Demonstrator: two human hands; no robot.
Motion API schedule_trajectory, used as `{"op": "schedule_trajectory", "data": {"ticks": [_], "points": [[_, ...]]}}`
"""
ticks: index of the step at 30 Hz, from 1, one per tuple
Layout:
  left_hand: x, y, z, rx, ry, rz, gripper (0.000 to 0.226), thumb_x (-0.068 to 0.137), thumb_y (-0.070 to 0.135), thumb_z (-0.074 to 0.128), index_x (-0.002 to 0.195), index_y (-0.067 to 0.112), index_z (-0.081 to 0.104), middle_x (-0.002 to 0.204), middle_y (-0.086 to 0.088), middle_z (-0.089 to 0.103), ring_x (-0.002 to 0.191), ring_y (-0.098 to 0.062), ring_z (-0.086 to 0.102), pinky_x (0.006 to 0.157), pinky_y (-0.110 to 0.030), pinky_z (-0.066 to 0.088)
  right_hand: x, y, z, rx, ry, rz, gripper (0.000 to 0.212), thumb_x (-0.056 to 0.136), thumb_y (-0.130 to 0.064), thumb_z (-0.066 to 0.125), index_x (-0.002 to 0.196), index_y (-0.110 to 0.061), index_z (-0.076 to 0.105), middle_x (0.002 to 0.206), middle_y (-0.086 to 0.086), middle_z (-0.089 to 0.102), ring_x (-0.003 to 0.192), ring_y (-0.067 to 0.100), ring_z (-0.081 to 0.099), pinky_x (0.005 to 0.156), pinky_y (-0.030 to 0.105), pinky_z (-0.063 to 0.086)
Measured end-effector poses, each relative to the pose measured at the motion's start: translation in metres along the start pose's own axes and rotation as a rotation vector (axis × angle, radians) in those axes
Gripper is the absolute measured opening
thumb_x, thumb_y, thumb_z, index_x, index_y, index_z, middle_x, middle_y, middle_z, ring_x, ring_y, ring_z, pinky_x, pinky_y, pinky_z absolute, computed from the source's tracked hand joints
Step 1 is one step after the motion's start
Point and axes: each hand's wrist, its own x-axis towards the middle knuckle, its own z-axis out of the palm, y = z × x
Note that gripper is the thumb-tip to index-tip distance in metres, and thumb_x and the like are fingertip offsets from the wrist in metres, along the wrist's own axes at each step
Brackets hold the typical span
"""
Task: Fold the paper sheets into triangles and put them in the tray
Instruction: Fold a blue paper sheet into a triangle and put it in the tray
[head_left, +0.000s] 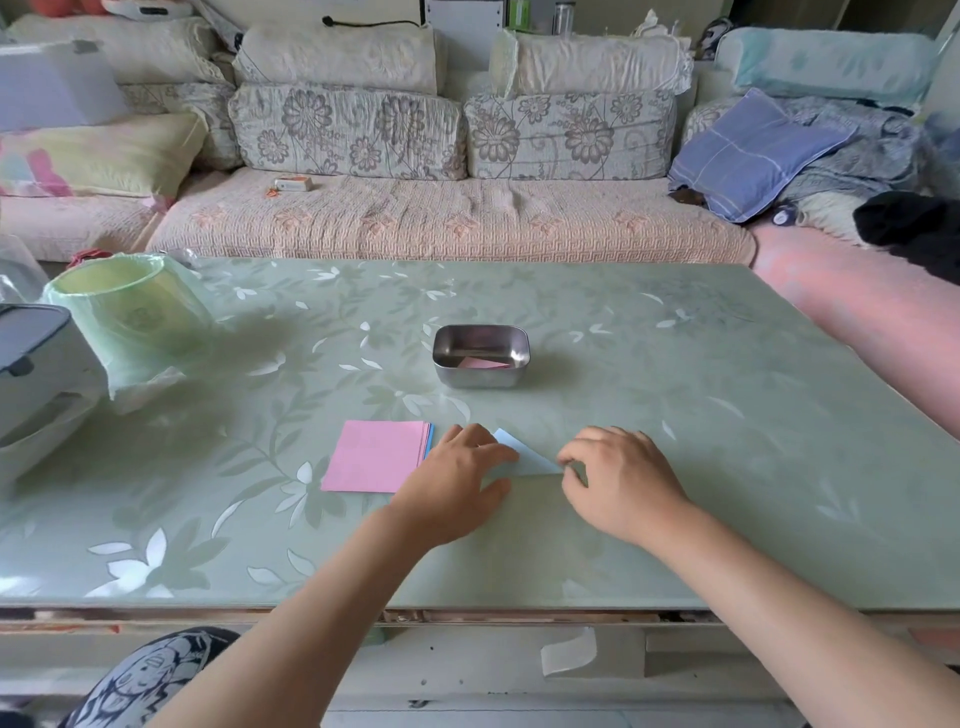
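Note:
A light blue paper (530, 457), folded into a triangle, lies flat on the table between my hands. My left hand (457, 483) rests on its left part with fingers laid over it. My right hand (618, 478) pinches the triangle's right corner with curled fingers. A stack of square sheets (376, 456), pink on top with blue edges below, lies just left of my left hand. Farther back stands the small metal tray (480, 375) with a pink folded paper (483, 363) inside it.
A green plastic bin (132, 312) with a bag stands at the table's left, next to a white and grey appliance (36, 364). A sofa with cushions runs behind the glass-topped floral table (675, 415). My knee (150, 675) shows below the front edge.

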Motion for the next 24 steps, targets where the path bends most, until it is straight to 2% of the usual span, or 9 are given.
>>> {"op": "schedule_trajectory", "data": {"ticks": [3,6,11,16,20,22,24], "points": [[0.008,-0.005,-0.003,-0.05,-0.023,-0.003,0.039,0.091,0.031,0.064,0.129,0.031,0.061,0.126,0.006,0.052,0.112,-0.017,0.044,0.099,-0.028,0.039,0.01,-0.003,0.001,0.031,-0.045,0.016,0.031,0.092,-0.042,0.056,0.12,-0.031,0.067,0.122,-0.01,0.061,0.117,0.018,0.053,0.098,0.032,0.038],[0.015,-0.007,-0.006,-0.083,-0.032,0.006,0.039,0.089,0.031,0.068,0.128,0.031,0.062,0.125,0.007,0.054,0.11,-0.015,0.045,0.099,-0.026,0.038,0.018,-0.005,0.001,0.083,-0.082,0.033,0.036,0.088,-0.05,0.065,0.119,-0.031,0.069,0.122,-0.009,0.059,0.118,0.018,0.051,0.101,0.033,0.038],[0.024,-0.011,-0.012,-0.024,-0.037,0.042,0.044,0.088,0.04,0.07,0.129,0.029,0.062,0.122,0.006,0.059,0.109,-0.017,0.045,0.096,-0.032,0.042,0.03,-0.006,-0.001,0.182,-0.122,0.041,0.027,0.081,-0.05,0.075,0.103,-0.034,0.074,0.113,-0.013,0.061,0.108,0.014,0.057,0.094,0.031,0.043],[0.027,-0.015,-0.019,0.062,-0.003,0.138,0.035,0.093,0.04,0.062,0.124,0.024,0.065,0.114,0.004,0.067,0.101,-0.02,0.054,0.088,-0.032,0.044,0.036,0.0,-0.002,0.194,-0.187,-0.067,0.036,0.083,-0.047,0.072,0.117,-0.035,0.069,0.114,-0.016,0.059,0.105,0.009,0.056,0.09,0.026,0.043],[0.027,-0.015,-0.022,0.071,0.038,0.163,0.023,0.098,0.036,0.054,0.108,0.024,0.071,0.097,0.006,0.071,0.091,-0.02,0.059,0.08,-0.035,0.047,0.037,0.002,0.0,0.184,-0.082,-0.16,0.021,0.091,-0.038,0.066,0.11,-0.033,0.074,0.103,-0.015,0.066,0.084,0.008,0.053,0.075,0.024,0.036],[0.026,-0.015,-0.024,0.063,0.068,0.148,0.022,0.098,0.037,0.053,0.107,0.027,0.07,0.094,0.008,0.071,0.09,-0.017,0.059,0.076,-0.034,0.048,0.037,0.001,0.001,0.246,-0.013,-0.17,0.013,0.094,-0.034,0.065,0.099,-0.031,0.077,0.094,-0.012,0.068,0.083,0.012,0.059,0.075,0.026,0.041],[0.024,-0.014,-0.027,0.051,0.119,0.135,0.018,0.095,0.041,0.057,0.104,0.031,0.069,0.089,0.01,0.07,0.087,-0.013,0.06,0.07,-0.033,0.049,0.039,0.001,0.0,0.312,0.042,-0.155,0.011,0.093,-0.03,0.066,0.093,-0.029,0.077,0.084,-0.012,0.066,0.077,0.011,0.058,0.072,0.029,0.046]]}}
